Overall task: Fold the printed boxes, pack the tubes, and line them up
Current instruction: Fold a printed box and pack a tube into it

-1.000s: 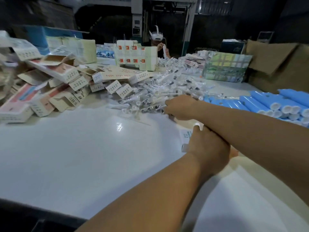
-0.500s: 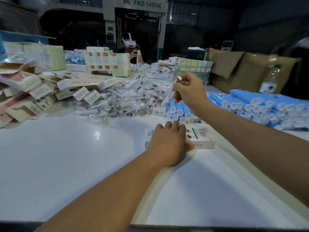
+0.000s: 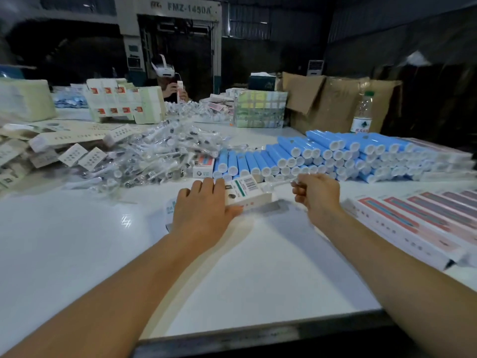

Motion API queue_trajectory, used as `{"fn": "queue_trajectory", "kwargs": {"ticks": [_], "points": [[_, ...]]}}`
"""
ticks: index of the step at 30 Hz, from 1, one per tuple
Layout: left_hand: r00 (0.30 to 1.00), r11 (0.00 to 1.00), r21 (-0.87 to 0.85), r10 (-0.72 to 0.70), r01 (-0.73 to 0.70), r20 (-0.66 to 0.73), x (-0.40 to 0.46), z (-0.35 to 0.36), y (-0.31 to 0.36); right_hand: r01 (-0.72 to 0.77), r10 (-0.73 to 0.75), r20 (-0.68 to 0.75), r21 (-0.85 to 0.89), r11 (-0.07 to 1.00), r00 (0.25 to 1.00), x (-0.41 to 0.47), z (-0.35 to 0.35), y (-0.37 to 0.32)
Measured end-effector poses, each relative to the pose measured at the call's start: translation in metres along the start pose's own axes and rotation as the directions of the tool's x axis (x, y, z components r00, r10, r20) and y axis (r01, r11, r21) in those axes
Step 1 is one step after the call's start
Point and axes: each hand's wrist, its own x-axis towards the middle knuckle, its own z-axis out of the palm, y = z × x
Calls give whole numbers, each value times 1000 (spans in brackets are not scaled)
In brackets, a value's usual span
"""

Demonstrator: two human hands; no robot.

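Here, white printed box (image 3: pixel 245 193), barcode up, flat under left hand (image 3: pixel 204 210).

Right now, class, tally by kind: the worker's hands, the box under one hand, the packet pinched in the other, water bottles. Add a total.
Hands: 2 (left hand, right hand)
Box: 1
Packet: 1
Water bottle: 1
Total: 5

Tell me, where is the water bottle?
In the head view the water bottle stands upright at the far right of the table, in front of the brown cardboard boxes and behind the stack of blue tubes.
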Motion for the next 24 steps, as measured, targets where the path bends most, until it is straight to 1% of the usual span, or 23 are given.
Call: {"fn": "queue_trajectory", "kwargs": {"ticks": [4, 7, 8, 10, 12, 13, 14, 15, 18, 19, 21, 24], "points": [[999, 998, 39, 45, -45, -6, -1, 2, 6, 60, -56, 29, -142, 988, 998, -12, 13, 6], [997, 996, 50, 74, -73, -16, 0, 4, 12, 108, -103, 38, -176, 978, 994, -22, 23, 10], [997, 996, 47, 73, -72, -23, 0, 4, 14, 127, -118, 57, -193, 973, 991, -25, 26, 12], [997, 997, 39, 61, -59, -49, 2, 5, 17, 162, -130, 126, -290, 943, 984, -30, 31, 15], [997, 998, 38, 49, -46, -66, 2, 5, 17, 140, -57, 222, -381, 914, 973, -33, 32, 15], [997, 999, 36, 43, -40, -67, 2, 5, 15, 120, -20, 257, -381, 917, 966, -34, 33, 13], [997, 999, 31, 34, -32, -66, 2, 5, 12, 118, -16, 272, -362, 925, 962, -34, 32, 12], [997, 999, 27, 24, -22, -69, 2, 6, 9, 141, -49, 270, -336, 931, 962, -34, 31, 10], [997, 999, 29, -26, 29, -77, 3, 4, 2, 311, -256, 205, -308, 899, 945, -36, 23, 5], [996, 998, 35, -45, 47, -72, 3, 4, 0, 343, -297, 188, -309, 887, 936, -39, 21, 4], [996, 997, 39, -66, 69, -60, 3, 3, -1, 375, -327, 197, -312, 873, 924, -43, 20, 6], [996, 997, 46, -66, 69, -61, 4, 6, 0, 393, -309, 266, -377, 839, 913, -49, 23, 8]]}}
